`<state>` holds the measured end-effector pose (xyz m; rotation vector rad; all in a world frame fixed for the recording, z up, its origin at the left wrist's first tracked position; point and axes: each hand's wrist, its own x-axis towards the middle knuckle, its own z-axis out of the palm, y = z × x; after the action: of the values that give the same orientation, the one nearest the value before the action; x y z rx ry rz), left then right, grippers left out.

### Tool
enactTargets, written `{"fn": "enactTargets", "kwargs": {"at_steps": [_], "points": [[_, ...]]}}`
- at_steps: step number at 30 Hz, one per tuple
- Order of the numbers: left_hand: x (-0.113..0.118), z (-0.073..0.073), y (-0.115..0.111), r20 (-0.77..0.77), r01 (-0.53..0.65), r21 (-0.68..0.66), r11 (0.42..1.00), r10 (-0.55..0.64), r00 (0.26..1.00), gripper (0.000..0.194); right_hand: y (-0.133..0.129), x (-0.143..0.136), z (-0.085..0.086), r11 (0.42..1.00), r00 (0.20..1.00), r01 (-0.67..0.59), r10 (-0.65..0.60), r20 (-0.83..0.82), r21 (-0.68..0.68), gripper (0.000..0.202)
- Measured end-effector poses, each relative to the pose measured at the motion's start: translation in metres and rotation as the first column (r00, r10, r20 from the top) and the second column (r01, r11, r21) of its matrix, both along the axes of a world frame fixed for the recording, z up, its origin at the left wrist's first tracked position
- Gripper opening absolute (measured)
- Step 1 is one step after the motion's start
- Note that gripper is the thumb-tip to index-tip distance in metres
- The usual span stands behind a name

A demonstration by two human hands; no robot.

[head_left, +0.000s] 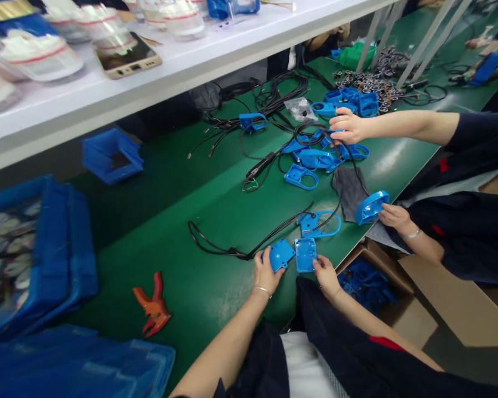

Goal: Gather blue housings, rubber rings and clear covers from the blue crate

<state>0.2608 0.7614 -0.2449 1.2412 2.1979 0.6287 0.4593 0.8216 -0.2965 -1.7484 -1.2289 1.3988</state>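
My left hand (268, 272) is closed round a blue square cover (281, 254), its domed face turned up. Between thumb and fingers, my right hand (326, 274) grips the edge of a blue open housing (306, 255), whose hollow side faces up. The two pieces are side by side above the green table. Just beyond them lies a blue looped bracket (311, 224) with a black cable across it. A coiled black cable (232, 251) rests on the table beyond my left hand.
On the right, a co-worker's hands hold a blue ring-shaped part (372, 207) and a black cable. Orange pliers (152, 305) lie left. Blue bins (81, 243) stand far left, a white shelf (170, 66) spans above, and an open cardboard box (448, 293) is at right.
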Motion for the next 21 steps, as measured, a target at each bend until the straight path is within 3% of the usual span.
{"fn": "enactTargets", "kwargs": {"at_steps": [5,10,15,21], "points": [[-0.011,0.017,-0.027,0.035,0.044,-0.01,0.999,-0.044,0.998,0.079,-0.003,0.009,0.012,0.998,0.997,-0.056,0.057,0.051,-0.018,0.028],[-0.02,0.034,-0.088,0.081,0.013,-0.034,0.999,-0.01,0.997,0.054,-0.027,0.016,0.027,0.994,0.993,-0.102,0.105,0.062,-0.042,0.029],[-0.019,0.021,-0.142,0.105,-0.112,-0.093,0.989,0.122,0.987,0.044,-0.038,0.01,0.035,0.989,0.992,-0.117,0.12,0.027,-0.094,0.029],[-0.021,0.006,-0.154,0.14,-0.211,-0.1,0.972,0.224,0.964,0.045,-0.025,-0.01,0.044,0.986,0.996,-0.087,0.082,-0.041,-0.139,0.021]]}}
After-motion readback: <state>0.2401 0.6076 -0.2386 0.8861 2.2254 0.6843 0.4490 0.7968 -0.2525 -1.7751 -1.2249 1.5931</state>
